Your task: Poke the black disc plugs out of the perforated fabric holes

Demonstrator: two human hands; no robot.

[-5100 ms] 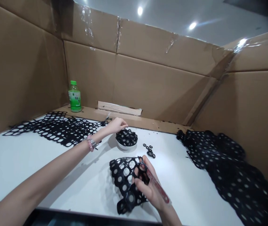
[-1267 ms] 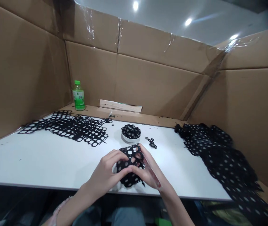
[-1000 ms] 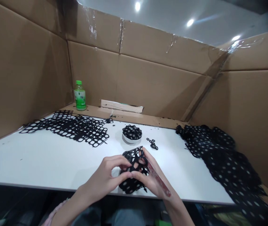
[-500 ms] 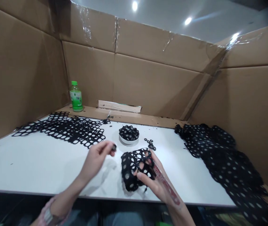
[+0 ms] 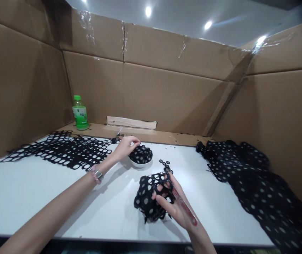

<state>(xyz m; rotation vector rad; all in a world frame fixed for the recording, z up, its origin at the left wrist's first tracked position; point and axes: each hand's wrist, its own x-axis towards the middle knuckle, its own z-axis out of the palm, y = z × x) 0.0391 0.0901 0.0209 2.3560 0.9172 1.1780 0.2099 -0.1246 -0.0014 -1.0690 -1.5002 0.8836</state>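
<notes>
My left hand (image 5: 126, 146) is over the left rim of a white bowl (image 5: 141, 164) heaped with small black fabric rings or discs (image 5: 141, 154). Its thumb and fingers are pinched together; whatever is between the tips is too small to make out. Nearer the table's front, my right hand (image 5: 176, 203) grips a bunched piece of black perforated fabric (image 5: 151, 199), thumb in front and fingers behind and through its holes. Part of that piece has open holes, while other holes are filled with pale-centred discs. A strip with red marks (image 5: 184, 208) runs along my right palm and wrist.
Black netting (image 5: 71, 150) spreads over the white table's (image 5: 108, 218) left side. Dotted black fabric (image 5: 256, 187) is piled at the right, hanging over the front edge. Several loose discs (image 5: 165, 163) lie right of the bowl. A green bottle (image 5: 80, 114) stands back left. Cardboard walls (image 5: 166, 95) enclose the table.
My left hand has moved forward and right, from beside the fabric to the bowl, carrying a small black disc on the way. My right hand keeps its grip; the view has shifted slightly.
</notes>
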